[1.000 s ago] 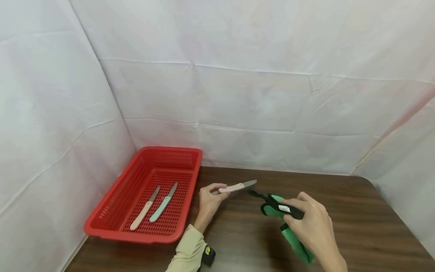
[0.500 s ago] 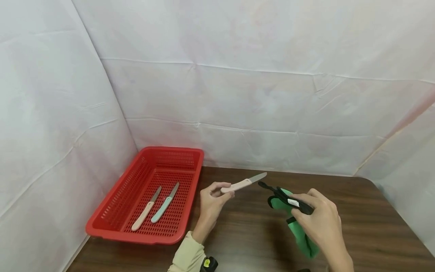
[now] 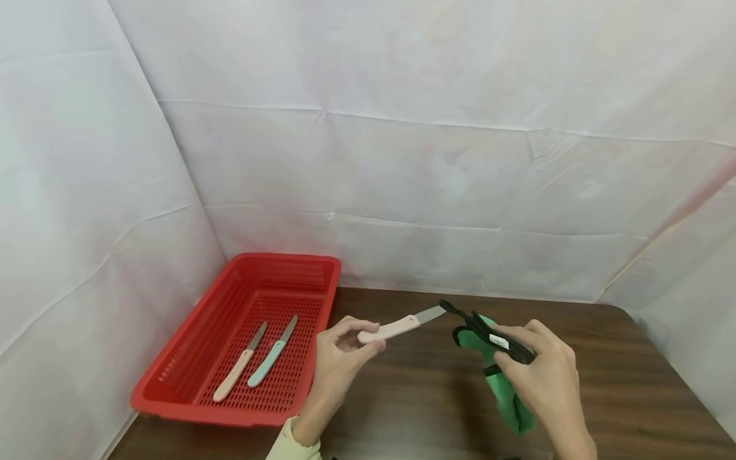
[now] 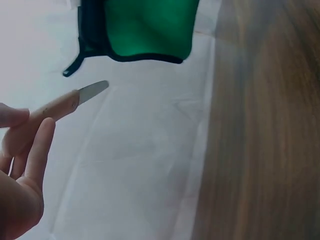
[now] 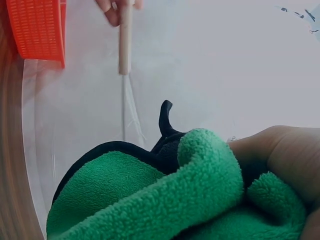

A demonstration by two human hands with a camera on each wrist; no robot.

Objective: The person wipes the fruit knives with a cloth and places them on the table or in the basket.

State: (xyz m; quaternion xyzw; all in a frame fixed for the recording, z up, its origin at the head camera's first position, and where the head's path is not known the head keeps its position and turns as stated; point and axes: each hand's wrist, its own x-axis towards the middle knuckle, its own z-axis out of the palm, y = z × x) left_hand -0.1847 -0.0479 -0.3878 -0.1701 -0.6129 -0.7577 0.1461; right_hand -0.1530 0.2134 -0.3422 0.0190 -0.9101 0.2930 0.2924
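Observation:
My left hand (image 3: 336, 358) pinches a small knife (image 3: 391, 329) by the end of its pale pink handle, blade pointing right. The thumb and fingers show on that handle in the left wrist view, with the bare blade (image 4: 94, 92) beyond them. In my right hand (image 3: 543, 364) is a bunched green cloth (image 3: 506, 396) with black edging and a small white label (image 3: 499, 342). A thin black loop (image 3: 454, 309) sticks out of the cloth and overlaps the blade tip in the head view. Up close, the cloth (image 5: 200, 185) looks fluffy and folded over.
A red perforated basket (image 3: 146, 390) stands on the dark wooden table (image 3: 414, 396) at left. Inside it lie a knife with a peach handle (image 3: 232, 377) and one with a mint handle (image 3: 267, 364). White sheeting (image 3: 402, 172) hangs behind and at both sides.
The held knife first rises and moves right, then dips slightly, its tip coming close to the cloth's loop. The right hand with the cloth has shifted a little right.

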